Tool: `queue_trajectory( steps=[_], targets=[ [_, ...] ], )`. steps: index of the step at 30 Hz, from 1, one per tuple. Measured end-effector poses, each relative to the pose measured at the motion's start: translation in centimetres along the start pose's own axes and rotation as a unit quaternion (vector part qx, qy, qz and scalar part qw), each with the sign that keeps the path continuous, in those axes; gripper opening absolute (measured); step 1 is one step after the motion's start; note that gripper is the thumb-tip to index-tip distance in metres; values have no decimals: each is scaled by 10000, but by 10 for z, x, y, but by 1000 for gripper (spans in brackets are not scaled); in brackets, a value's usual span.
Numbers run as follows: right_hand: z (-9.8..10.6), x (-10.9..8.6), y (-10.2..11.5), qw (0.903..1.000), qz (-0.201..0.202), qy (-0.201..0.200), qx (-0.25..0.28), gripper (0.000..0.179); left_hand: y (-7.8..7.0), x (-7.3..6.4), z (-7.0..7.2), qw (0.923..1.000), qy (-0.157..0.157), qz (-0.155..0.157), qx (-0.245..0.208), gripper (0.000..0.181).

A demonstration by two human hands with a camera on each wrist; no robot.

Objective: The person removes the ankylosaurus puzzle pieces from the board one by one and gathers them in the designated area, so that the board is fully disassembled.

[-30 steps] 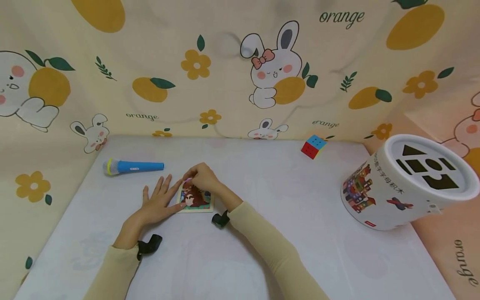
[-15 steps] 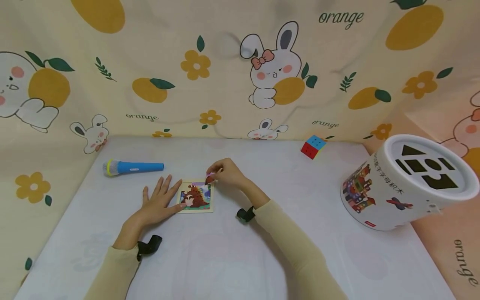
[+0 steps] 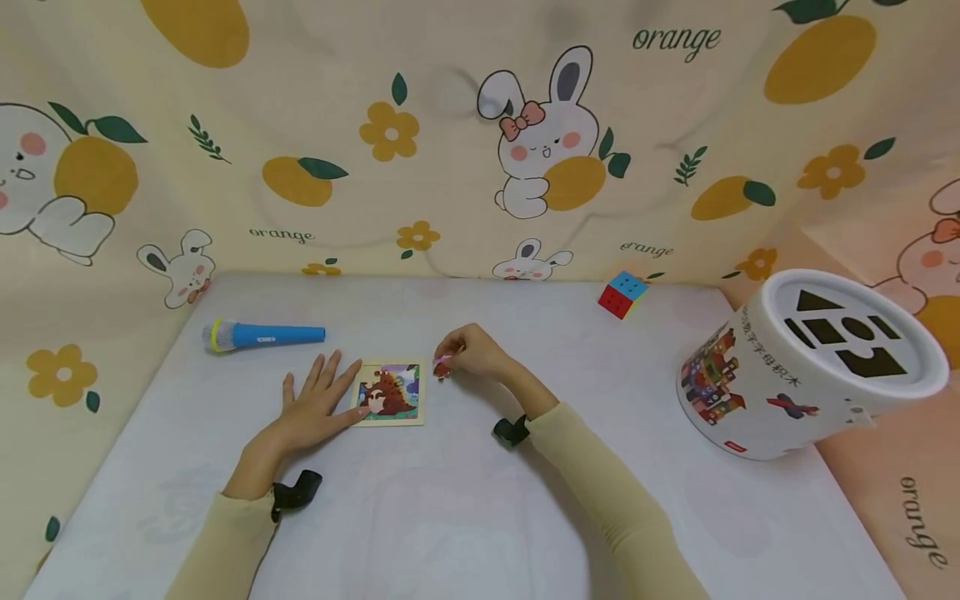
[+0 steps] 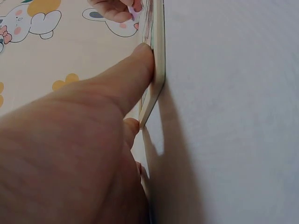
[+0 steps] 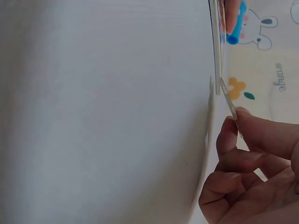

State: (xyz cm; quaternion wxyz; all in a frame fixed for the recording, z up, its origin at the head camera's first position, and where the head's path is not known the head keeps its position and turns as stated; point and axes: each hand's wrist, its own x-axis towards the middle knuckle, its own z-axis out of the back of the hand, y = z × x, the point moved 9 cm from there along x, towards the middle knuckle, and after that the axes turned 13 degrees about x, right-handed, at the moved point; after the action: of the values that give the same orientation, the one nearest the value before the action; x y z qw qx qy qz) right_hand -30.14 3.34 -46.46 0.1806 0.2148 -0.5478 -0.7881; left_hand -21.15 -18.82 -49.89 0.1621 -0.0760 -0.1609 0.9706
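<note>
A small square puzzle board (image 3: 397, 422) with a pale wooden rim and a brown dinosaur picture lies flat on the table. My left hand (image 3: 318, 408) rests beside it with fingers spread, its thumb on the board's lower left. In the left wrist view that thumb presses the edge of the board (image 4: 160, 51). Just right of the board, my right hand (image 3: 477, 353) pinches a small brown and pink puzzle piece (image 3: 442, 367) between thumb and index finger. Seen from the right wrist, the thin puzzle piece (image 5: 228, 97) is tilted, its far end near the board.
A blue toy microphone (image 3: 277, 335) lies at the back left. Toward the back right sits a red and blue puzzle cube (image 3: 623, 295). A large white bucket (image 3: 780, 417) with shape holes in its lid stands at the right. A patterned cloth (image 3: 450, 167) hangs behind the table.
My right hand has moved right, off the board's upper part, bringing the puzzle piece out to the board's right side. My left hand has stayed in place.
</note>
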Motion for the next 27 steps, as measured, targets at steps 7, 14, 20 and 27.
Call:
queue_trajectory(
  steps=[7,14,20,27],
  targets=[
    [0,0,-4,9999,39,73,-104,12,-1,0,1,9998,-158,-64,-53,85],
    [2,1,-6,9999,37,117,42,14,-4,-1,4,10000,49,40,25,84],
    [3,2,-8,9998,-9,103,-159,11,-6,-2,6,9998,157,104,111,83],
    [4,2,-9,9993,-61,62,-370,10,-7,-3,9,9998,154,117,48,83]
  ],
)
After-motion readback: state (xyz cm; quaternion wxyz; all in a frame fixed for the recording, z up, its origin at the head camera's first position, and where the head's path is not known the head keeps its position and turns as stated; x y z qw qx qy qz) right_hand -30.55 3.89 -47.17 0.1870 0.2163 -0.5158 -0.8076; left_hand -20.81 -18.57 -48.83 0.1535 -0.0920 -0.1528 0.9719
